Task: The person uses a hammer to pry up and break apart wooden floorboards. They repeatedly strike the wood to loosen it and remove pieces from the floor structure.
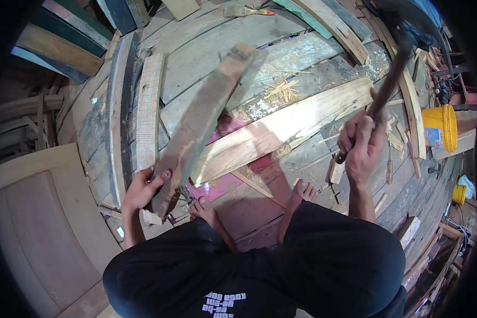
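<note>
Two hands engaged: left hand (143,188) clamps plank (201,124); right hand (361,146) grips raised hammer (395,63). A misaimed blow risks left fingers.

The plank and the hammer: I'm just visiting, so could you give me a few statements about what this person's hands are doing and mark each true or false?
1. The left hand grips the lower end of a long weathered plank. True.
2. The right hand is empty. False: it holds a hammer by its handle, raised.
3. A yellow bucket stands at the right. True.
4. The person wears shoes. False: both feet are bare.
5. A paintbrush lies on the boards at the top. True.
</note>
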Motion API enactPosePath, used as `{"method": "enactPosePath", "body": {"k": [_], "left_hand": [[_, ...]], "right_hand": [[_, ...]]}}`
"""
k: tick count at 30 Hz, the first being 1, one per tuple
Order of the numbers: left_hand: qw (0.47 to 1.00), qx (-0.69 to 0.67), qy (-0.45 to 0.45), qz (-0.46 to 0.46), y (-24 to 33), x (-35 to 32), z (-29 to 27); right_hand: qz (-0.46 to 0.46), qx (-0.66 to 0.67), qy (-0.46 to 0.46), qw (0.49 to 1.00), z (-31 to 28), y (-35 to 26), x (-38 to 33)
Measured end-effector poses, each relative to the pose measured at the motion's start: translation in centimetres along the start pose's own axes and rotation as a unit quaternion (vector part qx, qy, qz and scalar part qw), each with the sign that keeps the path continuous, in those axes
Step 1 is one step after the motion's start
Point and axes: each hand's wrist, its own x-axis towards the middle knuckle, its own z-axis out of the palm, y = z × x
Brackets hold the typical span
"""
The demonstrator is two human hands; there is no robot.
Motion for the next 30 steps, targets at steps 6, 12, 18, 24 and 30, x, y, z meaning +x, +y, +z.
{"method": "enactPosePath", "body": {"k": [6,12,18,24,30], "left_hand": [[0.968,0.194,0.145,0.066,-0.5,0.9,-0.1],[0.984,0.112,0.104,0.096,-1.5,3.5,-0.4],[0.997,0.022,0.052,0.056,-1.3,5.4,-3.0],[0.997,0.002,0.035,0.068,-2.7,6.4,-3.7],[1.000,-0.012,0.008,-0.021,-5.5,9.3,-6.9]], "right_hand": [[0.129,-0.053,-0.087,0.986,2.4,1.4,-1.4],[0.099,-0.181,-0.139,0.969,2.3,3.4,-3.8],[0.185,-0.090,-0.114,0.972,1.6,2.8,-4.0],[0.229,-0.044,-0.095,0.968,0.5,2.5,-3.6],[0.198,-0.098,-0.092,0.971,-0.4,3.6,-3.9]]}}
